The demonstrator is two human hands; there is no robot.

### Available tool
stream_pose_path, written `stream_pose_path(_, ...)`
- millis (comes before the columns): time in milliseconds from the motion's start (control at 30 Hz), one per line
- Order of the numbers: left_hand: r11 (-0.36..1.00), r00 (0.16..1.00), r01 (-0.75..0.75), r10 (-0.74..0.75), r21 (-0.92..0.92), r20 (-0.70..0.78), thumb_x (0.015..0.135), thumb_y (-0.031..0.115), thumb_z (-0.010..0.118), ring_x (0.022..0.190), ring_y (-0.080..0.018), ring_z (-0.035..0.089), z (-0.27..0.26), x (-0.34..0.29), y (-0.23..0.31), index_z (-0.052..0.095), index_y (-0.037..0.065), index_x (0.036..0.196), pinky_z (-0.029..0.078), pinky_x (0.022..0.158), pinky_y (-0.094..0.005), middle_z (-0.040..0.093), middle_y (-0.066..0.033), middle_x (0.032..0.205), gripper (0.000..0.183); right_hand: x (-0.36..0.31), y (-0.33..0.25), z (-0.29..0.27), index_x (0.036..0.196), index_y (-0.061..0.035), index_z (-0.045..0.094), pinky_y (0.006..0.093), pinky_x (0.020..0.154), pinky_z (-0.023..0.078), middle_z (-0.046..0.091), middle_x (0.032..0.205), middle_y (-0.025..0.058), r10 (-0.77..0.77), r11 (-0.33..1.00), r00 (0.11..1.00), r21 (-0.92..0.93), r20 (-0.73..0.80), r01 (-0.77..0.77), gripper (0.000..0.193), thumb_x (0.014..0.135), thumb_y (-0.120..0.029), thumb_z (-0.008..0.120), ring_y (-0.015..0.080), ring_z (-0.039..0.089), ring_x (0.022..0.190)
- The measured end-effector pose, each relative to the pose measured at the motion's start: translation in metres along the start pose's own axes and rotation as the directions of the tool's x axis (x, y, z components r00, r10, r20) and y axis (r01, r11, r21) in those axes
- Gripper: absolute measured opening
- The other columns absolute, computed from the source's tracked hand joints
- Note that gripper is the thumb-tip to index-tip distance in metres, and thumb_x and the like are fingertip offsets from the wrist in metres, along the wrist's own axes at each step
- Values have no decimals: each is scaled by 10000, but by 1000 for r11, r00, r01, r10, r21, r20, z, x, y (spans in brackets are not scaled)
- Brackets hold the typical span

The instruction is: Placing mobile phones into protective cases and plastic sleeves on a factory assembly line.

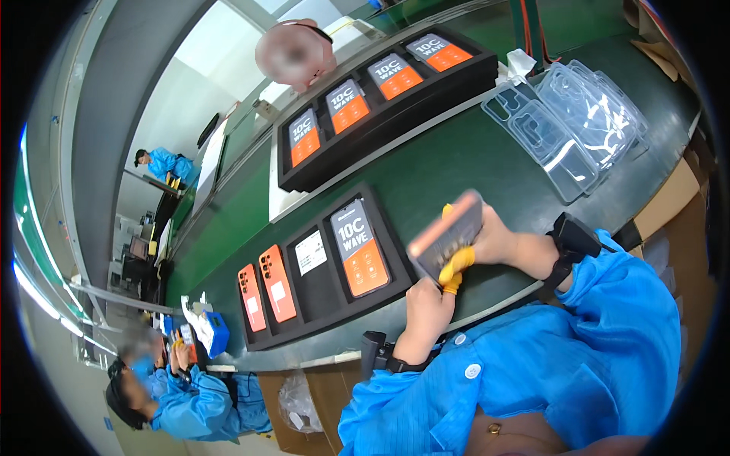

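Observation:
Between my hands is a smartphone with a grey and orange face, tilted and blurred by motion. My right hand grips its right side, fingers wrapped behind it. My left hand is closed on its lower end, close to the table's near edge. Yellow finger covers show on some fingers. Just left of my hands lies a black foam tray. In it are two orange phones back side up, a white label in one slot, and a phone with a printed grey and orange film.
Farther back, a second black tray bears several film-covered phones. Clear plastic phone cases are piled at the right. A pink fan stands behind. At the left, a co-worker in blue sits near a blue box.

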State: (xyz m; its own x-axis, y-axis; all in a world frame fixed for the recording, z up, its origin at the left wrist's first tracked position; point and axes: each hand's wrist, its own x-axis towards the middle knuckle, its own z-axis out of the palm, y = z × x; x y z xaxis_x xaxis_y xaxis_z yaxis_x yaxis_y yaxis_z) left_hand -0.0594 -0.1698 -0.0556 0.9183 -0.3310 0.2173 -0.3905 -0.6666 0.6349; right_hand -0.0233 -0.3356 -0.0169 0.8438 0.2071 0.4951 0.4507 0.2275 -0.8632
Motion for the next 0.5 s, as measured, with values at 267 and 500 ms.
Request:
stream_pose_path(267,594,983,43,-168,-803,-72,807,262,504,571,-154,557,-108,-27,-44,545,-38,911,437,513,-240,600,-104,749,321,-9,-17,-66,1062,-27,488,357,770,418,473,990,172,-143,244,945,-936,-295,-255,566,620,-301,709,320,480,927)
stream_pose_path(500,641,874,190,-455,-744,-169,809,230,482,633,-157,557,-161,-29,-123,548,-4,895,426,553,-249,595,-85,761,258,-40,-15,-117,1039,59,473,372,796,401,452,1065,177,-34,-265,905,-869,-424,-418,495,677,-222,661,324,435,993)
